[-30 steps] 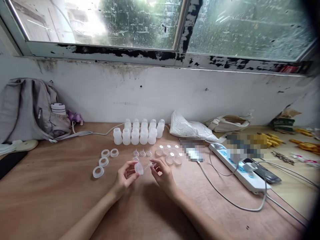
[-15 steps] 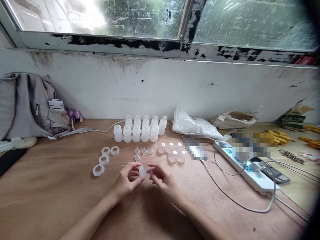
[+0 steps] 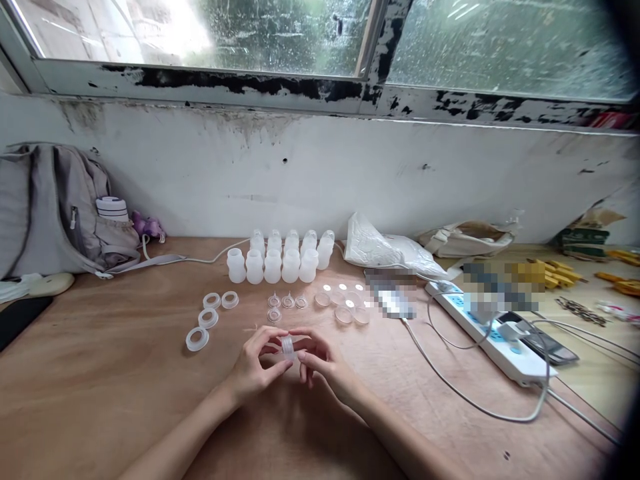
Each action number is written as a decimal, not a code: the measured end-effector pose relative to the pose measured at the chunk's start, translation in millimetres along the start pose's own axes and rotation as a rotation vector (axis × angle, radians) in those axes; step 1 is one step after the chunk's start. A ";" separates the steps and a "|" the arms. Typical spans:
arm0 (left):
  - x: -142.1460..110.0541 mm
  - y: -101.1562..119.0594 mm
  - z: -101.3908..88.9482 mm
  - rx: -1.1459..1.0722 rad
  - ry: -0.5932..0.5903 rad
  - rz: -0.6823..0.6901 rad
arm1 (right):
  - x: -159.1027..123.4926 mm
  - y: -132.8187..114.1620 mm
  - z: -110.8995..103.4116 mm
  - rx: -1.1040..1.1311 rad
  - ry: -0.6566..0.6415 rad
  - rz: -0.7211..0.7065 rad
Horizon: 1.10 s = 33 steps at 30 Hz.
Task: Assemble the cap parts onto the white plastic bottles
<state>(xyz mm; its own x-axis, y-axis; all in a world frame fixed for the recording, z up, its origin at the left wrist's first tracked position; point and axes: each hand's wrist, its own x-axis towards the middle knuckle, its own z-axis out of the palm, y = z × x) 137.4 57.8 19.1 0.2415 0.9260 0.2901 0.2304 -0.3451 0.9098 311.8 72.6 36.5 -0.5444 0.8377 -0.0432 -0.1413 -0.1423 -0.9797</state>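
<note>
While pinched: small translucent ring [image 3: 287, 347].

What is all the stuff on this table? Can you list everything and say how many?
small bottles: ten, milky white, two rows at the back middle of the table
rings: four, white, left of the hands
little cone pieces: four, clear, in front of the bottles
round caps: about eight, clear, right of the cone pieces
backpack: one, grey, far left against the wall
plastic bag: one, white, right of the bottles
power strip: one, white, right side, with white cables plugged in
table: one, brown wood
small ring piece: one, clear, pinched between both hands
left hand: one, holding the small ring piece
right hand: one, holding the same piece
</note>
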 end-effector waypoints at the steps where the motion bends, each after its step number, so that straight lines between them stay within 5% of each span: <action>1: -0.3 -0.2 0.2 -0.004 -0.002 -0.001 | -0.3 -0.4 0.2 0.030 -0.013 0.011; 8: -0.6 -1.8 0.0 -0.139 -0.011 -0.085 | 0.2 3.2 1.2 0.199 -0.025 0.033; 14: 0.0 -1.5 3.6 -0.316 -0.048 -0.206 | 0.5 1.7 0.8 0.094 0.052 0.025; 21: 0.9 -3.5 1.5 -0.202 -0.020 -0.129 | 5.5 -0.1 -11.6 0.090 0.247 -0.038; 28: 0.9 0.6 -0.1 -0.084 -0.030 -0.029 | 7.3 2.0 -8.2 0.113 0.097 0.123; 33: 2.1 13.3 -5.0 0.158 -0.009 -0.034 | 7.6 4.5 -4.8 -0.008 0.160 0.060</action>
<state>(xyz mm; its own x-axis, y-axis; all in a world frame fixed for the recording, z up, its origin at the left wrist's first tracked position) 136.3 55.9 33.3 0.2391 0.9365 0.2566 0.3843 -0.3340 0.8607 311.0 80.9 30.9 -0.4128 0.9013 -0.1313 -0.1061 -0.1908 -0.9759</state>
